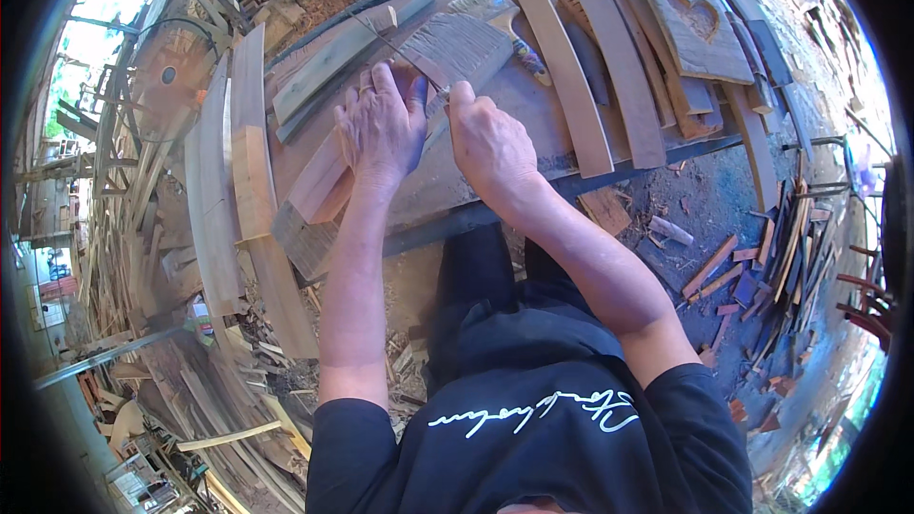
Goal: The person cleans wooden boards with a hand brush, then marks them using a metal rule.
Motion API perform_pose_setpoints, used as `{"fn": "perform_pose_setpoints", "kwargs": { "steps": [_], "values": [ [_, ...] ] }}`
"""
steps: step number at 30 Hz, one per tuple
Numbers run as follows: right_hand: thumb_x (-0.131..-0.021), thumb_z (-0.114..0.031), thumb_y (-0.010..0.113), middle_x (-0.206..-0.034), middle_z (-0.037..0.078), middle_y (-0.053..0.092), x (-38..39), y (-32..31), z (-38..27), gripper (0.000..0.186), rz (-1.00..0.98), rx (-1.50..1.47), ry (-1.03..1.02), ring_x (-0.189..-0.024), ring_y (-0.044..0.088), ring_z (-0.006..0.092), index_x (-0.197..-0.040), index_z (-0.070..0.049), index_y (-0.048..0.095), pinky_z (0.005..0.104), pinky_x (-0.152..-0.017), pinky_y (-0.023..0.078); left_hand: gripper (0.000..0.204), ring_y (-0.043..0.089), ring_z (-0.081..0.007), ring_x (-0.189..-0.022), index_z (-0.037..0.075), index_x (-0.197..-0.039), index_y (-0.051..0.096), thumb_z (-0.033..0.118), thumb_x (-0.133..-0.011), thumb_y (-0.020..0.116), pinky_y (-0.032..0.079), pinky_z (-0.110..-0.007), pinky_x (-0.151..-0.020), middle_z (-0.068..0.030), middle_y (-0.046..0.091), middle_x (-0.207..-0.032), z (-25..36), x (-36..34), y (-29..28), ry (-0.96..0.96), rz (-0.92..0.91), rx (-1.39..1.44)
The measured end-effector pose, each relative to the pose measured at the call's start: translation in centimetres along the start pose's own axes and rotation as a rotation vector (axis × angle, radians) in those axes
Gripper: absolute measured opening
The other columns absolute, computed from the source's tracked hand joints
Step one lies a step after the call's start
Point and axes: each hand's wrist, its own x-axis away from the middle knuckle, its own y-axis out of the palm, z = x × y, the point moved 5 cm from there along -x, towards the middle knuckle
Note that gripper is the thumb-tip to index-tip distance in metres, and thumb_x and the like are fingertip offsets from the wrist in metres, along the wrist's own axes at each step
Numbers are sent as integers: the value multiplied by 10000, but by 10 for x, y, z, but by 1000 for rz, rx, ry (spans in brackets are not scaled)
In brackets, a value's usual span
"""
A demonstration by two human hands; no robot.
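Note:
My left hand (pixel 384 124) lies with its fingers outstretched on a wooden piece on the workbench (pixel 533 148); there is a ring on one finger. Close by on the right, my right hand (pixel 492 141) is closed in a fist, thumb on top. A thin dark rod-like tool (pixel 386 41) runs from this fist up and left, past the left fingertips; its exact kind cannot be made out. Just beyond both hands rests a thick, rough-grained wood block (pixel 457 48). Under my left wrist a reddish wooden length (pixel 319 179) slants toward the bench's near edge.
A brush-like tool with a colourful handle (pixel 529 59) lies beyond the right hand. Several planks (pixel 557 67) cover the bench's right side, with a heart-carved board (pixel 700 24) on top. Long boards (pixel 252 152) lean at left. Offcuts (pixel 709 271) litter the ground at right.

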Motion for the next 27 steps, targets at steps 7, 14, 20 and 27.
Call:
{"fn": "perform_pose_setpoints", "kwargs": {
  "steps": [7, 14, 20, 27],
  "values": [
    [-923, -75, 474, -835, 250, 633, 30, -6, 6, 106, -14, -34, 13, -789, 675, 405, -991, 3, 453, 464, -681, 552, 489, 550, -341, -1136, 78, -1221, 497, 487, -962, 432, 372, -503, -923, -151, 597, -1208, -8, -3, -3, -52, -19, -30],
    [-954, -127, 452, -825, 264, 638, 20, -3, 4, 141, 5, -56, -43, -768, 661, 433, -989, 9, 454, 488, -675, 542, 495, 580, -338, -1087, 78, -1213, 511, 495, -956, 443, 392, -498, -905, -142, 623, -1177, -12, 0, 1, -38, 14, -3],
    [-957, -132, 465, -780, 273, 636, 2, -2, -1, 148, 31, -6, -42, -746, 656, 442, -959, 14, 439, 495, -673, 539, 515, 580, -344, -1081, 54, -1196, 500, 507, -959, 435, 383, -517, -911, -163, 628, -1135, -2, 0, 5, 17, 89, 2],
    [-972, -147, 452, -806, 291, 637, 26, -1, 1, 161, -10, 7, -25, -750, 657, 439, -959, 14, 447, 499, -662, 530, 495, 597, -343, -1051, 60, -1167, 502, 505, -961, 433, 385, -513, -896, -160, 641, -1074, -10, 5, 1, -9, 30, -14]
  ]
}}
